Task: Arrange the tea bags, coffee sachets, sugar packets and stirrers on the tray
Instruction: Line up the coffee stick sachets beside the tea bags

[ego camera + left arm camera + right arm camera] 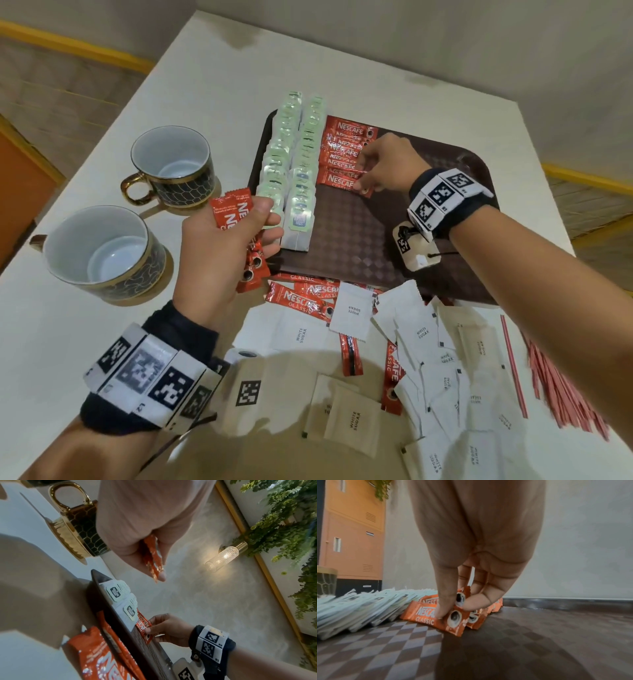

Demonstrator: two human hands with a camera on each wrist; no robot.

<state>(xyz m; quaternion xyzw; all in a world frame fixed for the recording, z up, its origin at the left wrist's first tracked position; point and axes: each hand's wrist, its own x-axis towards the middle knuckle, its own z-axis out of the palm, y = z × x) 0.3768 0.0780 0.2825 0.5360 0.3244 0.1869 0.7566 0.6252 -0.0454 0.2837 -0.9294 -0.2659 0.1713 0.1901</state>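
Observation:
A dark brown tray [359, 240] carries two rows of pale green tea bags [294, 161] and, beside them, a column of red coffee sachets [342, 150]. My right hand [363, 178] is at the near end of that column. Its thumb and fingers pinch the cup-printed end of a coffee sachet [459, 599] lying over the front ones, seen in the right wrist view. My left hand [239, 236] hovers at the tray's left edge and grips a bunch of red coffee sachets [233, 216], which also show between its fingers [153, 555].
Loose coffee sachets [301, 298], several white sugar packets [428, 359] and red striped stirrers [565, 387] lie on the white table in front of the tray. Two black-and-gold cups [171, 164] [99, 253] stand to the left. The tray's right half [539, 642] is bare.

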